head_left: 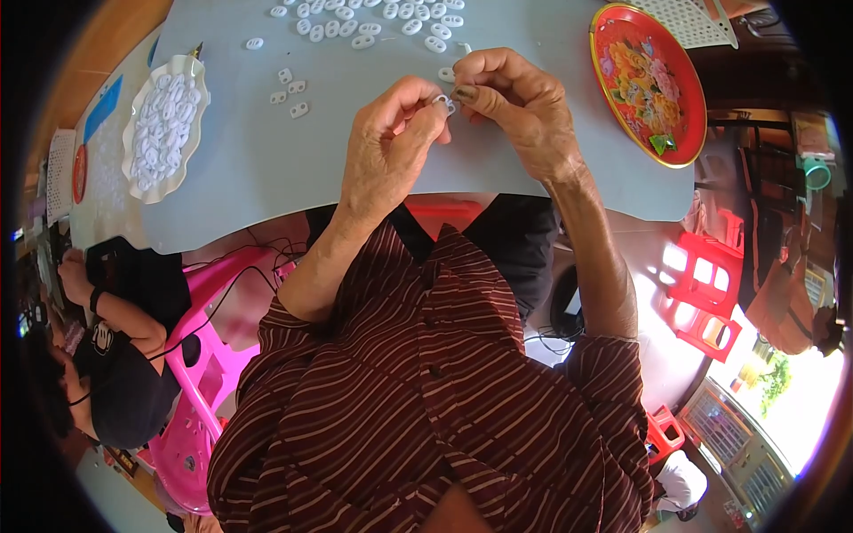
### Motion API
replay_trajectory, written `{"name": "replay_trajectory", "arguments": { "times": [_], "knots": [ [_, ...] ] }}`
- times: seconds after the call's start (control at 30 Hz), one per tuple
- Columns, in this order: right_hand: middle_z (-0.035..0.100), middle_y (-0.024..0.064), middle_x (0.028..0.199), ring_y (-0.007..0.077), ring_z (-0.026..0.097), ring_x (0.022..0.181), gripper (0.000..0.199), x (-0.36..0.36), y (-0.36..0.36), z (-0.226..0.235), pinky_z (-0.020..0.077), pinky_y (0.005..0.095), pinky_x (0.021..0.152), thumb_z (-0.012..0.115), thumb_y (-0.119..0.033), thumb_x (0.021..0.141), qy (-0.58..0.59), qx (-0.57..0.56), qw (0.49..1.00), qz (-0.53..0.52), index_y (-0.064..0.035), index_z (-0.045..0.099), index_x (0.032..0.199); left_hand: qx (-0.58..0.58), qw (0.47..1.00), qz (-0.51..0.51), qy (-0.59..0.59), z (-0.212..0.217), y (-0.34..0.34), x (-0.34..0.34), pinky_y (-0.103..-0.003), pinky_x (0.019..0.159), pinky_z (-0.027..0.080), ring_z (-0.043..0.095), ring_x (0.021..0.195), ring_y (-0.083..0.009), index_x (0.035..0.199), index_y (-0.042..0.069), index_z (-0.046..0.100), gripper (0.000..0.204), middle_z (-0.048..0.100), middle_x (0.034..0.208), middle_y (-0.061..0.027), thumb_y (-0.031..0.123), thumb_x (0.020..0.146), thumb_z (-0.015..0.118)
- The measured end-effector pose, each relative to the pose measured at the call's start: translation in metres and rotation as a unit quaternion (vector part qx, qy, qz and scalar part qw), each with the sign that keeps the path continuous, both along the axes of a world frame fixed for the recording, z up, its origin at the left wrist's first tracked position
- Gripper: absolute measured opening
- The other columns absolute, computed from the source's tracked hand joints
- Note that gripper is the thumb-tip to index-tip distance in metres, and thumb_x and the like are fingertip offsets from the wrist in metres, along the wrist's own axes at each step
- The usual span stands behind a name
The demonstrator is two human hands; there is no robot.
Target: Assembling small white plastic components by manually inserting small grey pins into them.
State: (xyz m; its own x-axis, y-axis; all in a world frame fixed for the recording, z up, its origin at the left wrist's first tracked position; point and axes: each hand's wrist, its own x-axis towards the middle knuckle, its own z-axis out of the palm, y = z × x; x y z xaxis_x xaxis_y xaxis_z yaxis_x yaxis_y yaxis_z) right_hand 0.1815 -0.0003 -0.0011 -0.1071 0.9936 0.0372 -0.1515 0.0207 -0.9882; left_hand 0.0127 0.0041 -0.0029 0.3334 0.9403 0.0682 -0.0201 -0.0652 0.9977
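Observation:
Between the thumb and fingers of my left hand (389, 147) is a small white two-holed piece (446, 105), partly covered by the fingertips. Close beside it, my right hand (529, 115) is closed in a pinch, its thumb tip almost at the piece. What the right fingers hold is too small to make out. Another white oval piece (446, 74) lies on the grey table (293, 169) just behind the fingertips. To the left of my hands lie several squarish two-holed white pieces (297, 87). Many loose ovals (332, 28) are spread at the far side.
A wavy-edged dish (203, 89) heaped with white ovals stands at the left. At the right is a red floral round tray (696, 107) with a small green packet (662, 144), beside a white perforated basket (684, 22). Another person (133, 329) sits left, near a pink chair (209, 373).

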Motion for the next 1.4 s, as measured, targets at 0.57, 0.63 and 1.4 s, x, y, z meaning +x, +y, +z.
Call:
{"name": "replay_trajectory", "arguments": {
  "times": [0.57,0.63,1.4],
  "knots": [
    [0.064,0.0017,0.078,0.0078,0.058,0.074,0.010,0.001,-0.005,0.001,0.0505,0.0213,0.066,0.065,-0.008,0.085,-0.048,0.005,0.999,-0.007,0.0009,0.065,0.090,0.005,1.000,-0.010,-0.009,-0.005,0.001,-0.002,-0.018,0.048,0.032,0.042,0.055,-0.0024,0.086,0.002,0.057,0.018,0.055,0.063,0.0003,0.019,0.089,0.057],
    [0.064,0.0016,0.076,0.0076,0.057,0.069,0.012,0.004,-0.004,0.003,0.0489,0.0209,0.063,0.065,-0.010,0.085,-0.068,0.018,0.997,0.021,0.0013,0.065,0.086,0.008,0.999,-0.034,-0.021,-0.006,0.002,-0.003,-0.018,0.047,0.031,0.040,0.053,-0.0020,0.086,0.002,0.058,0.018,0.056,0.063,0.0005,0.020,0.089,0.058],
    [0.064,0.0026,0.074,0.0083,0.058,0.069,0.018,-0.011,-0.011,0.011,0.0491,0.0239,0.064,0.064,-0.017,0.088,-0.134,0.034,0.990,-0.024,0.0007,0.063,0.086,0.019,0.998,-0.019,-0.062,-0.013,0.000,-0.002,-0.017,0.052,0.035,0.045,0.060,-0.0032,0.089,-0.001,0.059,0.014,0.057,0.068,0.0002,0.013,0.089,0.058]
  ]
}}
